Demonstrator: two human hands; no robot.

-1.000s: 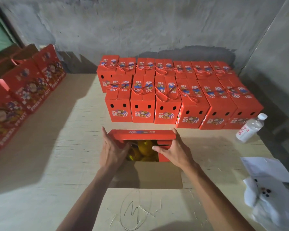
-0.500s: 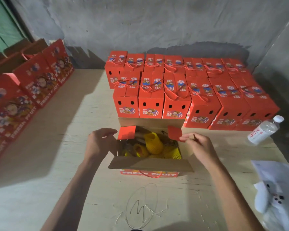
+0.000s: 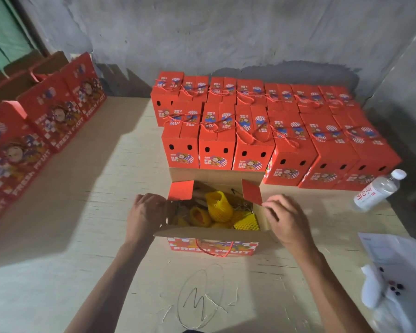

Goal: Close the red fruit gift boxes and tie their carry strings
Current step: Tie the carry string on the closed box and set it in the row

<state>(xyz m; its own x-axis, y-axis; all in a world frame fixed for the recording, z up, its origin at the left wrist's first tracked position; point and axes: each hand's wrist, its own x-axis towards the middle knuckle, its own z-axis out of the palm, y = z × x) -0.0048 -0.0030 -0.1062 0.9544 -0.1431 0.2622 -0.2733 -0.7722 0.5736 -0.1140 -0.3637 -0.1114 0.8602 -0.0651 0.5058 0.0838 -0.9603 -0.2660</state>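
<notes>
An open red fruit gift box point(image 3: 213, 246) stands in front of me on the table, its long flaps spread and its two small red side flaps raised. Yellow foam-netted fruit point(image 3: 220, 207) fills it. A red carry string point(image 3: 214, 251) hangs down its near face. My left hand point(image 3: 147, 216) grips the left side flap point(image 3: 180, 190). My right hand point(image 3: 285, 222) pinches the right side flap point(image 3: 251, 192) between thumb and fingers.
Several closed red boxes point(image 3: 257, 138) with tied strings stand in rows behind the open one. More open red boxes point(image 3: 41, 123) line the left edge. A water bottle point(image 3: 377, 191) lies at the right, with white paper and a plastic bag point(image 3: 394, 280) below it.
The box was turned so its printed long side faces me and both long flaps opened outward. My hands went from the box top to its two small side flaps.
</notes>
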